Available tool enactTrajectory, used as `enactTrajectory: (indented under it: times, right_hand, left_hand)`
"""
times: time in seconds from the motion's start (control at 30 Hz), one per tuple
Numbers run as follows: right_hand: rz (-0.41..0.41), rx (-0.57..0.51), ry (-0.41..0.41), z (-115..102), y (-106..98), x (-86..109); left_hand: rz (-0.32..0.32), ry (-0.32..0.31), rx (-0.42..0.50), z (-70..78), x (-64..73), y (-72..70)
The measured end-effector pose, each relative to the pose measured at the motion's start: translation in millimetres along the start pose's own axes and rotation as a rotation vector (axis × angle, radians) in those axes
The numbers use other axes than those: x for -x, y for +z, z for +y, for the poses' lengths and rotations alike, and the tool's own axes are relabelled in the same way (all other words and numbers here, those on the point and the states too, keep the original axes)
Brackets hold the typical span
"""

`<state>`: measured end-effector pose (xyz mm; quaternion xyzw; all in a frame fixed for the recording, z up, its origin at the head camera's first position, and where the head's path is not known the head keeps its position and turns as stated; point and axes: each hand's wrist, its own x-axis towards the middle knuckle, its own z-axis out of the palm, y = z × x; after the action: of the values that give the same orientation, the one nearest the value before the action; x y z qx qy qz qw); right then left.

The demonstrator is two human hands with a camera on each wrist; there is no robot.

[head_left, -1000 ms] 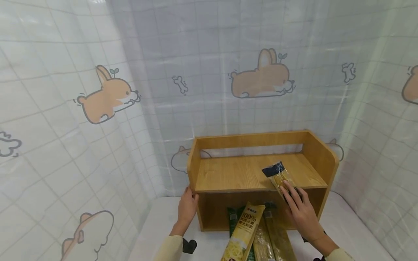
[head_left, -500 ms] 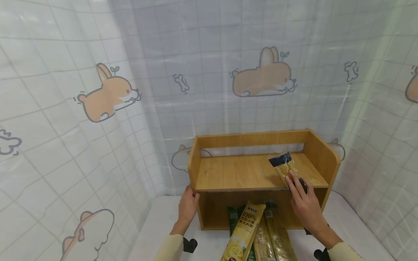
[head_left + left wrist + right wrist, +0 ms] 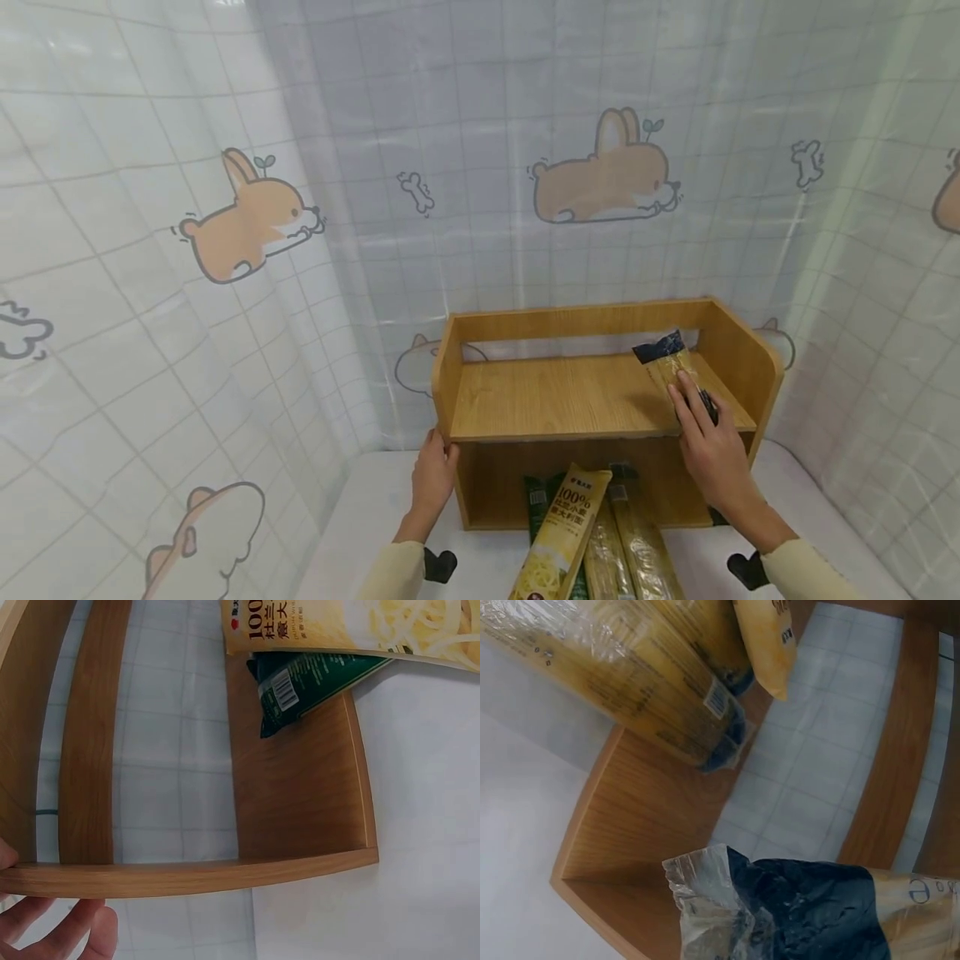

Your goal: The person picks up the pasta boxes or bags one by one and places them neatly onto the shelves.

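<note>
My right hand [image 3: 712,454] grips a clear spaghetti packet [image 3: 663,362] with a dark blue end, tilted over the right part of the wooden shelf's [image 3: 540,400] upper board. In the right wrist view the packet's crinkled dark blue end [image 3: 810,900] fills the bottom; the hand is out of that view. My left hand [image 3: 433,479] holds the shelf's left side panel [image 3: 187,877], with fingers on its outer side. Below, a yellow pasta packet [image 3: 562,533] lies slanting over a green packet [image 3: 307,682]. Two clear spaghetti packets [image 3: 641,537] lie beside it, their far ends in the lower compartment.
The shelf stands on a white table [image 3: 375,500]. Right behind it hangs a white grid-patterned curtain [image 3: 465,250] with cartoon dogs, which also closes off both sides. Dark heart shapes [image 3: 440,566] show on the table near both sleeves.
My right hand has moved right and farther back with the spaghetti packet, higher over the upper board. The left hand has stayed on the side panel.
</note>
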<state>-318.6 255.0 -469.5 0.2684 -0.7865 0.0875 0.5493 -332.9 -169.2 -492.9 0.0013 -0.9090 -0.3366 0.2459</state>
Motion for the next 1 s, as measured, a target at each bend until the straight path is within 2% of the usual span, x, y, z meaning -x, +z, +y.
enactTrajectory:
  times: [0.27,0.5,0.73,1.0]
  right_hand:
    - [-0.025,0.015,0.014,6,-7,-5.4]
    - [-0.118,0.096,0.07,10,-7,-9.9]
    - [-0.135,0.092,0.088,14,-12,-13.5]
    - [-0.174,0.108,0.125,18,-12,-18.4]
  left_hand:
    - [-0.013,-0.003,0.022,1.2,0.9,4.5]
    - [-0.007,-0.008,0.007,-2.7,1.9,0.5]
    - [-0.003,0.01,0.009,-4.7,5.3,3.5]
    - [-0.024,0.015,0.007,-5.6,3.9,-0.2]
